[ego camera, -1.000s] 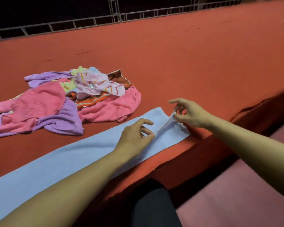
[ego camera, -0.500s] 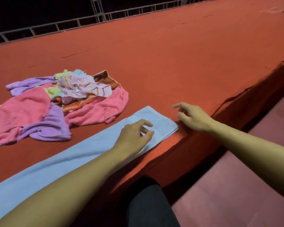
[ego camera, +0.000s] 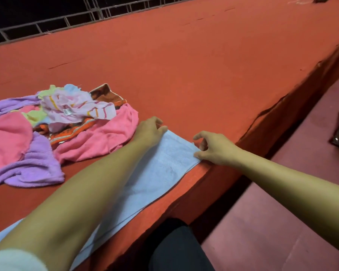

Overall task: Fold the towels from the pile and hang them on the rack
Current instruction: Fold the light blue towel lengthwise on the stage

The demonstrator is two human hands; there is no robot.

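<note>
Left hand [ego camera: 150, 131] moved to blue towel's [ego camera: 160, 171] far corner | fingers pinching corners | red platform [ego camera: 204, 75], railing [ego camera: 70, 18]

Soft, nubby terry cloth in the light blue towel [ego camera: 160, 169], with a woven band. Fluffy, matt cloth in the pile of towels [ego camera: 53, 130]. Matt red felt-like covering on the desk [ego camera: 184, 65]. Metal railing [ego camera: 98, 12] behind.
</note>
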